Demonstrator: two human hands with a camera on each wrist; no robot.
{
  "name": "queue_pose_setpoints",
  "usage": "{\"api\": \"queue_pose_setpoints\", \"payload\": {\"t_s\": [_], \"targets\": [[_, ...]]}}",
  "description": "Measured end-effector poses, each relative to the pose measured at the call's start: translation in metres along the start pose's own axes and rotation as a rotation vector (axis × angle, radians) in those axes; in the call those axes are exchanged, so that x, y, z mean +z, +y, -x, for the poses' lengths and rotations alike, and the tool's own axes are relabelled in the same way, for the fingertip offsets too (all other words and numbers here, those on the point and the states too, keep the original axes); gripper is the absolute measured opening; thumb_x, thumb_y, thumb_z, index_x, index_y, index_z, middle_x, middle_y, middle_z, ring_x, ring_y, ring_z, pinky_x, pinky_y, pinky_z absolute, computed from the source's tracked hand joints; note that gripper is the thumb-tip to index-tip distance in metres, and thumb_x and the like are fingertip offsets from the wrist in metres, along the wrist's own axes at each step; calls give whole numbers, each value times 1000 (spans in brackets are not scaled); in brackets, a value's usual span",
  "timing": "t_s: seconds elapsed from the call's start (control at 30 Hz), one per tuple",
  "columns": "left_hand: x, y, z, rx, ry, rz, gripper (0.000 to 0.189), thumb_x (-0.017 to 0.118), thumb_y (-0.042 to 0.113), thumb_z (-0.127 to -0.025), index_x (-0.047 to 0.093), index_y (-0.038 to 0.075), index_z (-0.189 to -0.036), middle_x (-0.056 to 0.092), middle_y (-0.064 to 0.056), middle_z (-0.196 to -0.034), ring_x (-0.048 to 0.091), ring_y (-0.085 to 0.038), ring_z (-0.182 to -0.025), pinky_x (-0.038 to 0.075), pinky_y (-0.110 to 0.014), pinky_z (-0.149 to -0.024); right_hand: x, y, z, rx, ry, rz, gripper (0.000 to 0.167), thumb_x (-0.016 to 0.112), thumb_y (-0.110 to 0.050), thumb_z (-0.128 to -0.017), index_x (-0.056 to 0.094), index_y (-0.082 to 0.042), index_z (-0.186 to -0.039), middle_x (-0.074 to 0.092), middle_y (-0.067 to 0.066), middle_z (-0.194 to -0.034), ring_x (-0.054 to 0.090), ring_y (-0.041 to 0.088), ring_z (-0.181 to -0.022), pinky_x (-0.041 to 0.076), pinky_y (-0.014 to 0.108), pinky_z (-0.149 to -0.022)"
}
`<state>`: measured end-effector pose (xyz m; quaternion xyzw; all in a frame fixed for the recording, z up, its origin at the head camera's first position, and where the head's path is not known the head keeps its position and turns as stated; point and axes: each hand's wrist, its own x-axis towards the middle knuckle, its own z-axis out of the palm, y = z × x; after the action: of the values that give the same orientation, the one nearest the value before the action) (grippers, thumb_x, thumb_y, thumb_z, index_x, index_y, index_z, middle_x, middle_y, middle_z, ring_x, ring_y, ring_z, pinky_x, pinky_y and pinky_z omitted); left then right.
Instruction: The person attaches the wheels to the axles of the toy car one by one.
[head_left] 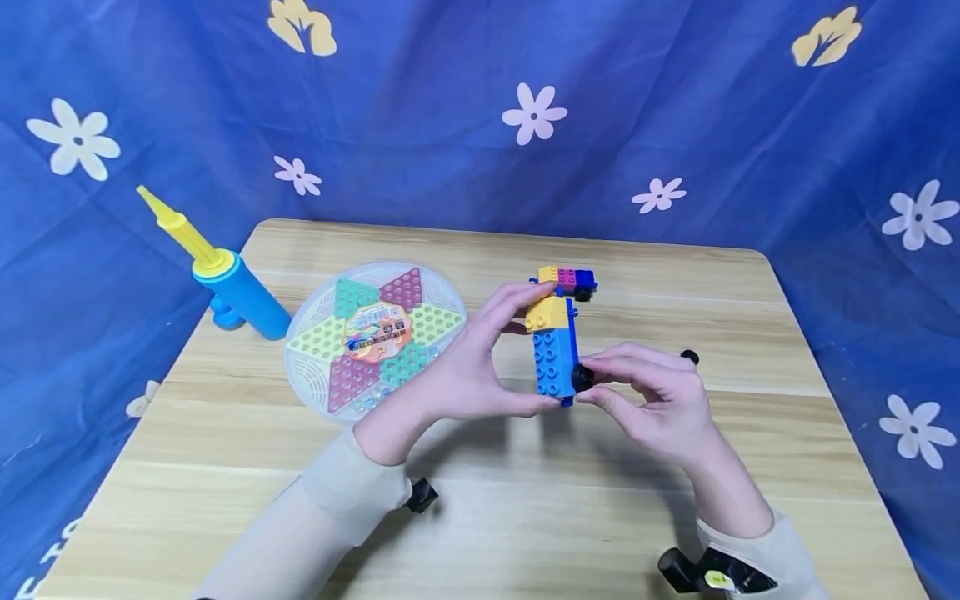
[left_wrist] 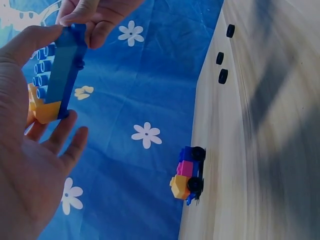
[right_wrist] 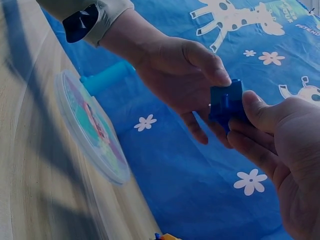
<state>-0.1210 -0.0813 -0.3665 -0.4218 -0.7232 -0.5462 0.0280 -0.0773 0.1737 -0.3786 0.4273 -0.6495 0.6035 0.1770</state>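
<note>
Above the table, left hand, wide grip round block car; right hand, narrow grip on wheel.

A blue hand pump with a yellow nozzle stands upright on the wood-grain desk, beside a round Chinese checkers board with an orange label. Behind hangs blue cloth printed with pale flowers and a giraffe.

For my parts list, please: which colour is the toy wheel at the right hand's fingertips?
Black; the toy wheel shows best in the head view.
</note>
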Motion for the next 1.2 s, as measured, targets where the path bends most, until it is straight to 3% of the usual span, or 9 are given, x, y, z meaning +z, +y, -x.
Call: {"api": "queue_pose_setpoints", "payload": {"t_s": [0.2, 0.5, 0.73, 0.93, 1.07, 1.2], "targets": [[0, 2, 0, -17, -10, -32, 112, 102, 15, -68, 39, 12, -162, 42, -4, -151, 48, -18, -136, 54, -37, -105, 1, -2, 0, 41, -8, -4, 32, 86, 3, -87, 73, 16, -112, 74, 26, -103, 73, 24, -95, 62, 33, -87], [6, 5, -2, -9, 15, 33, 109, 100, 6, -67, 42, 10, -159, 41, -7, -149, 49, -21, -136, 58, -35, -99, 6, -3, -1, 106, 21, -13, 32, 88, -7, -88, 75, 11, -111, 73, 22, -101, 68, 23, -85, 62, 29, -79], [8, 4, 0, 17, 48, 49, 105, 102, 7, -64, 48, 9, -154, 44, -8, -146, 54, -23, -129, 60, -35, -96, 11, -4, -2, 131, 16, -35, 27, 88, -6, -87, 78, 8, -108, 73, 19, -97, 69, 22, -86, 62, 30, -81], [6, 1, 1, 45, 48, -23, 105, 102, 12, -63, 49, 10, -154, 48, -5, -146, 55, -20, -126, 55, -37, -103, 11, -5, -2, 137, -15, -42, 27, 87, -6, -88, 77, 6, -111, 73, 17, -96, 67, 21, -83, 62, 29, -79], [5, 0, 0, 57, 43, -63, 106, 103, 15, -65, 47, 12, -155, 48, -3, -151, 52, -19, -130, 53, -39, -105, 11, -5, -2, 136, -17, -37, 26, 85, -5, -89, 77, 7, -111, 73, 18, -98, 68, 22, -86, 62, 31, -83], [6, 0, 0, 37, 43, -16, 105, 102, 9, -67, 46, 14, -155, 39, -7, -156, 47, -21, -137, 58, -41, -97, 11, -5, -1, 136, -5, -8, 23, 83, 1, -90, 77, 8, -110, 73, 18, -99, 69, 24, -91, 62, 32, -86]]}}
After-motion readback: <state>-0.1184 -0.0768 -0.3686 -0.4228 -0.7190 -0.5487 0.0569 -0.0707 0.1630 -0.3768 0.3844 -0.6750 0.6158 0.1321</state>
